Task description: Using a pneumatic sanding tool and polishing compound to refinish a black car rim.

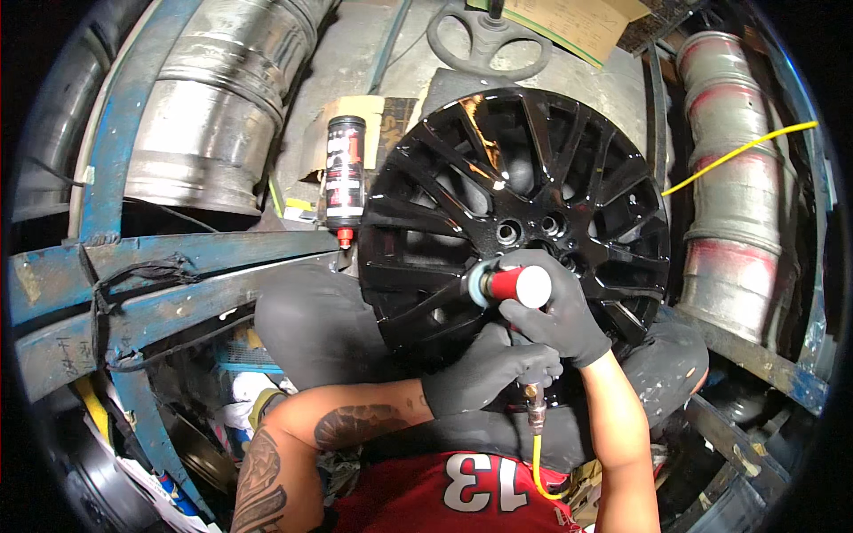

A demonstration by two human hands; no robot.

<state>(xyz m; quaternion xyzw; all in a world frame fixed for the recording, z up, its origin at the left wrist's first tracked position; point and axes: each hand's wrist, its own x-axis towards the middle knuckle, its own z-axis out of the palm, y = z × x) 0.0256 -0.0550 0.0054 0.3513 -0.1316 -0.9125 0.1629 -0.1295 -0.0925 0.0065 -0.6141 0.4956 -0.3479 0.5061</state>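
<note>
A glossy black multi-spoke car wheel rim [546,160] lies before me, its near side close to my lap. My right hand [563,313], in a dark grey glove, grips the head of a red and white air polisher [516,286]. My left hand [476,373], gloved alike, is closed around the tool's handle near the air fitting [534,406]. The polisher's round pad [478,283] faces left, tilted, at a spoke near the hub; whether it touches the spoke cannot be told. A black bottle with a red cap [345,176] lies left of the rim.
A yellow air hose [538,466] runs from the fitting down by my shirt. Stacked metal wheel barrels stand at left [206,126] and right [730,186], beside blue metal frames [180,263]. A grey steering wheel [490,43] and cardboard [573,26] are beyond the rim.
</note>
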